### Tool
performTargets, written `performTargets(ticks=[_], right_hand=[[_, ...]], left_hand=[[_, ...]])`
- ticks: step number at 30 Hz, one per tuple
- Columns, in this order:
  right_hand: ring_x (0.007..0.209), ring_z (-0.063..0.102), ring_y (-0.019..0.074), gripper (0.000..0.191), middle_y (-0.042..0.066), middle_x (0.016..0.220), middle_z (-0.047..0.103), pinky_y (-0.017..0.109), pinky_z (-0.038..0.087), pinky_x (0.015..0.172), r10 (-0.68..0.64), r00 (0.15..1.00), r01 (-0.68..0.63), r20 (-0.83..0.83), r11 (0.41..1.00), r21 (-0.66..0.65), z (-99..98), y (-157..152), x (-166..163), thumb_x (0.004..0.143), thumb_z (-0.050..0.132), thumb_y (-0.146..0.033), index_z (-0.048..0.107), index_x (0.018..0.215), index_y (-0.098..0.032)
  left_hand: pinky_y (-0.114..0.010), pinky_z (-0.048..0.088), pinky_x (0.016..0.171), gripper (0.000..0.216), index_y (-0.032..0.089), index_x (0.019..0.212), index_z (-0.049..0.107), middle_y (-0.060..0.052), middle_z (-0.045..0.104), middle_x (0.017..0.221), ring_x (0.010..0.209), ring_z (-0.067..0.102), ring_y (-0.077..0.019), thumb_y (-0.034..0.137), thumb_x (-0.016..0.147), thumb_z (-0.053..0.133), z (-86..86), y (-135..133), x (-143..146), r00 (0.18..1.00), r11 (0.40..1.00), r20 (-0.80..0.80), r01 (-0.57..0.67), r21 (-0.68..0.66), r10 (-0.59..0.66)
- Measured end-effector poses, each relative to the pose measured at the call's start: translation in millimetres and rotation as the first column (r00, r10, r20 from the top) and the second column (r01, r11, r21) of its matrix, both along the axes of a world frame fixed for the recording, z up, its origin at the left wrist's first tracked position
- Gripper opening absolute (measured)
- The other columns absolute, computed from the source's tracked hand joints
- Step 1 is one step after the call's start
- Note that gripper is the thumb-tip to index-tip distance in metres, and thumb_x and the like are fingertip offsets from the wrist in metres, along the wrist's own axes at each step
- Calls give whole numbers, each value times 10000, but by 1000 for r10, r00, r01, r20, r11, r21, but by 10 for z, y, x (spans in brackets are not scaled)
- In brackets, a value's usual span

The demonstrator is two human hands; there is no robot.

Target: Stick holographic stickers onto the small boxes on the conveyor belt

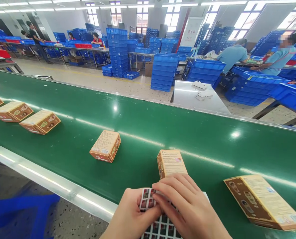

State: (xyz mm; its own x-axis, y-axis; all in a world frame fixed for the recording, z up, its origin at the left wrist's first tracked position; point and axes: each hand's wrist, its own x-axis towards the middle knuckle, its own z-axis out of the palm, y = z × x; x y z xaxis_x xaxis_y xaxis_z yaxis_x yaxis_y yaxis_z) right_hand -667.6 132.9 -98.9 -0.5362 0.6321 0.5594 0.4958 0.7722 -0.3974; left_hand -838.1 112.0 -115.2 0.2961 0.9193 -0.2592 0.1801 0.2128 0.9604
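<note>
A sheet of small dark-and-red stickers in a white grid (pixel 160 228) is held low in front of me, over the near edge of the belt. My left hand (pixel 131 212) grips it, thumb across the front, with the sheet's upper part folded over. Closed over the same sheet, my right hand (pixel 185 199) has its fingertips at the folded part, close to the left thumb. Whether a single sticker is between those fingertips is hidden. Just beyond the right hand lies a brown-and-cream carton (pixel 172 161), its near end covered by the fingers.
More cartons lie on the green conveyor belt (pixel 138 122): one (pixel 264 202) at right, one (pixel 105 146) left of centre, several farther left. A metal rail (pixel 70 191) edges the belt. Across it stand a metal table (pixel 200 99), stacked blue crates (pixel 164 71) and people working.
</note>
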Motion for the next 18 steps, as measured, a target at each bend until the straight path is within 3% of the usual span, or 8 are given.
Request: performTargets(ticks=[3, 5, 7, 10, 12, 13, 15, 18], right_hand=[[914, 703, 286, 203, 115, 991, 760, 443, 549, 855, -19, 999, 11, 44, 985, 172, -53, 3, -14, 954, 521, -18, 662, 1039, -135], [1012, 699, 307, 224, 124, 1070, 764, 460, 528, 925, -2, 999, -6, 41, 978, 208, -56, -20, 4, 923, 533, 3, 671, 1019, -144], [1053, 690, 283, 209, 91, 1108, 757, 423, 537, 940, 48, 999, -46, -13, 995, 88, -27, -42, 38, 915, 569, -15, 667, 976, -190], [1063, 690, 229, 137, 34, 1130, 744, 335, 571, 905, 22, 981, -70, -191, 966, -250, 41, -3, 105, 933, 634, -124, 661, 922, -258], [1037, 707, 223, 75, 27, 1113, 752, 317, 590, 865, -118, 933, -57, -340, 884, -464, 63, 100, 124, 955, 640, -239, 680, 903, -277], [1018, 715, 226, 86, 31, 1108, 757, 322, 595, 855, -201, 893, -67, -403, 825, -561, 59, 171, 113, 963, 637, -301, 694, 902, -280], [1017, 714, 239, 161, 48, 1135, 757, 358, 588, 885, -348, 806, -125, -479, 690, -713, 14, 335, 35, 954, 649, -413, 725, 932, -274], [1150, 648, 267, 254, 67, 1233, 725, 426, 480, 1050, -468, 702, -270, -537, 523, -809, -127, 571, -228, 887, 722, -494, 754, 950, -251]], left_hand=[[-243, 207, 545, 301, 200, 624, 360, 59, 295, 640, 635, 243, -112, 206, 850, 559, -31, -6, 5, 999, 1000, 35, -2, -28, 3], [-239, 219, 555, 246, 195, 648, 395, 56, 315, 657, 648, 251, -115, 187, 842, 547, -54, -8, 5, 998, 999, 61, -16, -49, 19], [-235, 230, 557, 228, 191, 646, 416, 59, 322, 651, 643, 257, -114, 176, 825, 557, -64, -5, -17, 998, 998, 61, -27, -54, 30], [-229, 251, 540, 269, 181, 628, 474, 71, 342, 605, 593, 292, -107, 256, 834, 629, -31, 5, -166, 998, 997, -41, -49, -62, 47], [-230, 331, 542, 288, 174, 650, 556, 52, 459, 601, 579, 410, -124, 345, 850, 674, 17, 15, -364, 986, 997, -146, -80, -7, 78], [-247, 423, 605, 251, 173, 705, 621, 9, 588, 687, 656, 523, -157, 355, 869, 679, 40, 23, -484, 977, 994, -190, -79, 71, 92], [-363, 516, 903, 213, 193, 715, 691, -88, 740, 1091, 1027, 629, -260, 308, 893, 670, 66, 45, -739, 959, 950, -256, -35, 312, 120], [-572, 347, 1173, 245, 229, 728, 738, -30, 470, 1597, 1484, 323, -367, 331, 931, 645, 15, 92, -1044, 899, 895, -401, 21, 445, 178]])
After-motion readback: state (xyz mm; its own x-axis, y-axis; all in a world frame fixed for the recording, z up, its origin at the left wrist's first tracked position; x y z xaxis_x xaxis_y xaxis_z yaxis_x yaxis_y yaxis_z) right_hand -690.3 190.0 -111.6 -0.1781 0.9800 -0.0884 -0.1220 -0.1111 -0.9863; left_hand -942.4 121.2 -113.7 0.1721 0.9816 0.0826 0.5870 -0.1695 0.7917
